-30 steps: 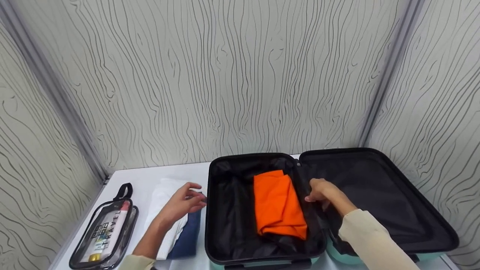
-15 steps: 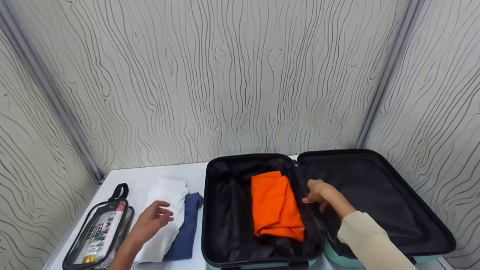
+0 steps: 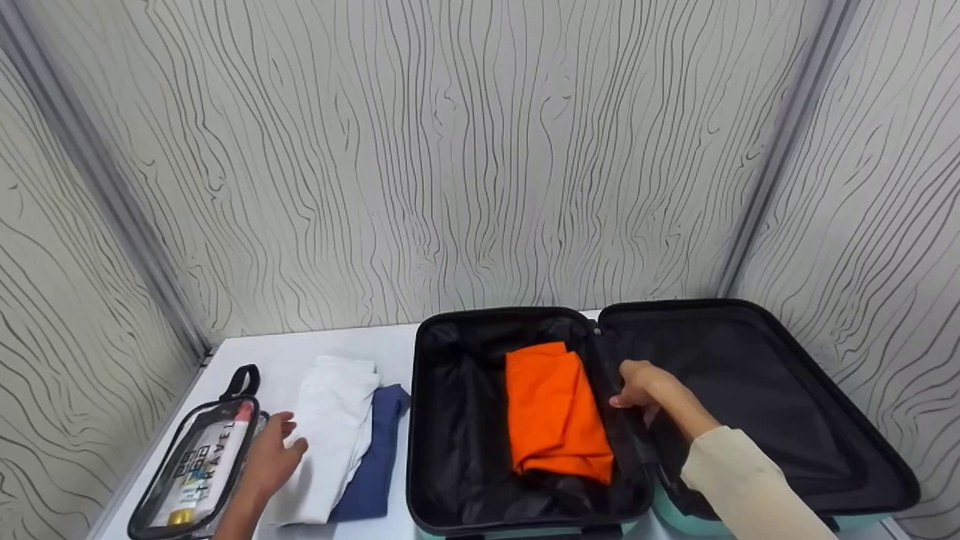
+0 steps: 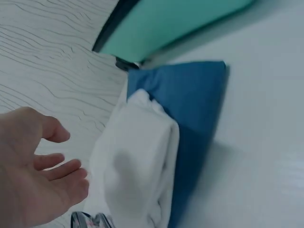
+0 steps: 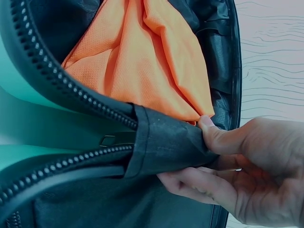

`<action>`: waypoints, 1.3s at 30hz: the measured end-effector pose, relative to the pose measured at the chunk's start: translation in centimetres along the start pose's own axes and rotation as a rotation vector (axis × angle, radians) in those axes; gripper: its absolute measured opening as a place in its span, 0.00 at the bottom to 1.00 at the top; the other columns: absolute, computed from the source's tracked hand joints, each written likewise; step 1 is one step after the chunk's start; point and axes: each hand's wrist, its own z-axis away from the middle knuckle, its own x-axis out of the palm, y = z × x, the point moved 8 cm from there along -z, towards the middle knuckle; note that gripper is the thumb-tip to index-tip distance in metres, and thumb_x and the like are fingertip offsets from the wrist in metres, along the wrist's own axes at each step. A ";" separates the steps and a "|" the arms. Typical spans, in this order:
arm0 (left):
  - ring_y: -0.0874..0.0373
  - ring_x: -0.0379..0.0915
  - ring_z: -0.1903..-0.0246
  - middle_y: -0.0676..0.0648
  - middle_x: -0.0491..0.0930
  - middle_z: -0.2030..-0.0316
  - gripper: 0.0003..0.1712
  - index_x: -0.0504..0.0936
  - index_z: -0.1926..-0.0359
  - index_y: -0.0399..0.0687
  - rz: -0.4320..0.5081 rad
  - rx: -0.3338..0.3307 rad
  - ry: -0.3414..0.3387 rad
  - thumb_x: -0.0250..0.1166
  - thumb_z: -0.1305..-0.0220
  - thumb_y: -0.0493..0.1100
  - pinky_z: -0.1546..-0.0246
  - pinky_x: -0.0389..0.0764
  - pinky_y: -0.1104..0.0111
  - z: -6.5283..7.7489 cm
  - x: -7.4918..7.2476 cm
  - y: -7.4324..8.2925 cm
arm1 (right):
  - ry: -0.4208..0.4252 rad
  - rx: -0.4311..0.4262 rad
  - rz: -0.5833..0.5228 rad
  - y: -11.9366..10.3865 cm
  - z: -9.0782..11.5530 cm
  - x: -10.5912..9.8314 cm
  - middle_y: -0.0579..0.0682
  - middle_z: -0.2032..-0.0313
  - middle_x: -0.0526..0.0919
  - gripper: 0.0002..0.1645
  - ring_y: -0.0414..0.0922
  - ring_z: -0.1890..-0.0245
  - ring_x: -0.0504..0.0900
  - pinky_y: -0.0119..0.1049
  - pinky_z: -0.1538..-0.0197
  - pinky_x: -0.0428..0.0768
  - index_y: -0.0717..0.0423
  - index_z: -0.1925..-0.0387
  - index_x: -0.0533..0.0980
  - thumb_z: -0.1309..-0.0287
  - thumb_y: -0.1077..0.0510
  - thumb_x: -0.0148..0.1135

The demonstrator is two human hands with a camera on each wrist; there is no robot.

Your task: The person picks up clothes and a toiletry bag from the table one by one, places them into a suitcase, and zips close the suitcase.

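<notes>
The right hand (image 3: 649, 386) pinches the fabric strip (image 5: 166, 140) joining the halves of the open suitcase (image 3: 461, 435), seemingly to steady it; orange cloth (image 3: 559, 412) lies inside; the left hand (image 3: 271, 459), fingers loosely bent, holding nothing, hovers between clear pouch (image 3: 206, 472) and white garment (image 3: 330, 435)

L hand (image 3: 270, 459) has swung approx. toward 8 o'clock in head view. 1 s ago its fingertips were just off the open suitcase's (image 3: 465, 420) 9 o'clock edge; 0.5 s ago, mid white cloth (image 3: 334, 435); now at that cloth's 9 o'clock edge, overlapping the clear travel pouch's (image 3: 202, 465) 3 o'clock side a bit. Navy cloth's (image 3: 380, 454) 12 o'clock end, prev. behind the fingers, now shows, w/ most of the white. L cuff's out of view.
</notes>
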 end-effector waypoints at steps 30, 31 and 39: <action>0.28 0.70 0.59 0.18 0.71 0.60 0.38 0.65 0.56 0.10 -0.156 -0.174 -0.230 0.67 0.50 0.46 0.52 0.70 0.44 -3.8 1.5 -4.0 | 0.035 0.003 0.041 0.2 -0.2 -0.2 0.62 0.65 0.75 0.19 0.49 0.83 0.80 0.40 0.79 0.81 0.66 0.61 0.69 0.46 0.57 0.65; 0.28 0.70 0.59 0.18 0.71 0.60 0.39 0.65 0.55 0.10 -0.146 -0.181 -0.231 0.67 0.51 0.46 0.51 0.70 0.44 -4.0 1.5 -4.1 | 0.033 0.004 0.038 0.2 -0.1 -0.1 0.61 0.65 0.75 0.19 0.49 0.83 0.80 0.40 0.78 0.81 0.66 0.61 0.69 0.46 0.57 0.65; 0.50 0.75 0.69 0.36 0.78 0.67 0.27 0.72 0.57 0.22 0.115 -0.309 -0.307 0.66 0.54 0.41 0.63 0.78 0.59 -4.5 2.3 -5.1 | 0.016 0.005 0.002 0.1 0.1 0.2 0.60 0.66 0.75 0.19 0.49 0.81 0.80 0.41 0.77 0.82 0.66 0.60 0.69 0.46 0.57 0.65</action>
